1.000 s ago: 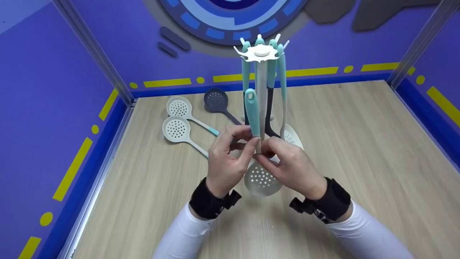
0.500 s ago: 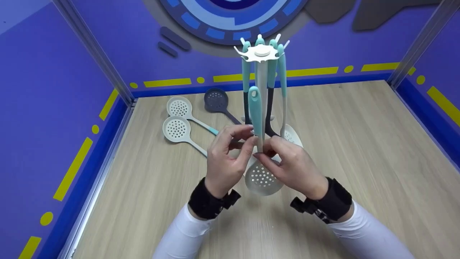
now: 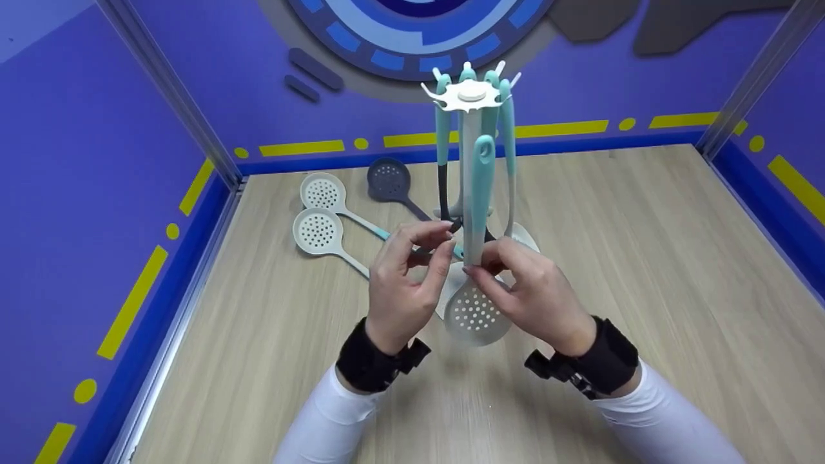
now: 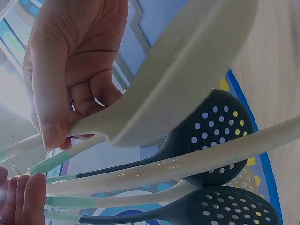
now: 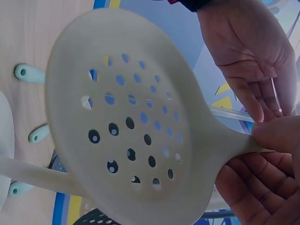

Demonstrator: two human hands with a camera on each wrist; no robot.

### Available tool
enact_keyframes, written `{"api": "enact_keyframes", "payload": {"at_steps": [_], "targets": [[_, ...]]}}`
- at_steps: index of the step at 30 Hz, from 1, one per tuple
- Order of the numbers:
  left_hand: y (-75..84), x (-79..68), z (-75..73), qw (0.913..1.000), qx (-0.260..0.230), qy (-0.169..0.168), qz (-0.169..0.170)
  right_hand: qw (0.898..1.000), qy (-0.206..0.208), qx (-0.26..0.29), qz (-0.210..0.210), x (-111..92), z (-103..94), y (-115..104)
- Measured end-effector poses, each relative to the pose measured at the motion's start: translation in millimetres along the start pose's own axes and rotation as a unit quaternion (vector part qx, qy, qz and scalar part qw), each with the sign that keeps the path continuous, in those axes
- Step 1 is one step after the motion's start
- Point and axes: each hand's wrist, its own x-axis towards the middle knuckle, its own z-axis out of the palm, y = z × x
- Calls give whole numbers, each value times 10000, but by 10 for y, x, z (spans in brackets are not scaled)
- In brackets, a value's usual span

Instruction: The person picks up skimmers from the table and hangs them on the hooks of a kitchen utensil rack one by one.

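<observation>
My right hand (image 3: pixel 538 293) pinches the neck of a pale skimmer (image 3: pixel 477 319), just below its mint handle. The skimmer is upright, handle up and perforated bowl down, in front of a white utensil stand (image 3: pixel 470 95). My left hand (image 3: pixel 407 277) is just left of it, fingers bent loosely, with a gap between thumb and forefinger and nothing in it. In the right wrist view, the skimmer's bowl (image 5: pixel 70 126) fills the middle, and the left hand (image 5: pixel 255 56) appears apart from it. The left wrist view has the right hand (image 4: pixel 70 56) on the skimmer's neck.
Mint-handled utensils hang round the back of the stand, among them a dark skimmer (image 4: pixel 206 136). On the tabletop to the left lie two white skimmers, a rear one (image 3: pixel 322 192) and a nearer one (image 3: pixel 317 232), plus a dark skimmer (image 3: pixel 388 179). Blue walls (image 3: pixel 129 161) enclose the table.
The held skimmer has shifted right and slightly up, its handle now overlapping the stand's pole. My left fingers have come away from it, while my right hand keeps its pinch.
</observation>
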Motion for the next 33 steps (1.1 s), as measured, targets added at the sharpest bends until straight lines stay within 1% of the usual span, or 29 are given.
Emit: {"api": "enact_keyframes", "payload": {"at_steps": [13,21,28,33], "targets": [[18,22,-19,9998,-51,174,97,9993,336,158,91,26,-100,27],[14,24,-24,9998,-42,150,91,9990,435,71,120,36,-120,24],[20,24,-25,9999,-53,131,70,9981,576,180,138,67,-144,23],[26,25,-22,9998,-94,132,75,9981,566,110,214,91,-158,21]]}}
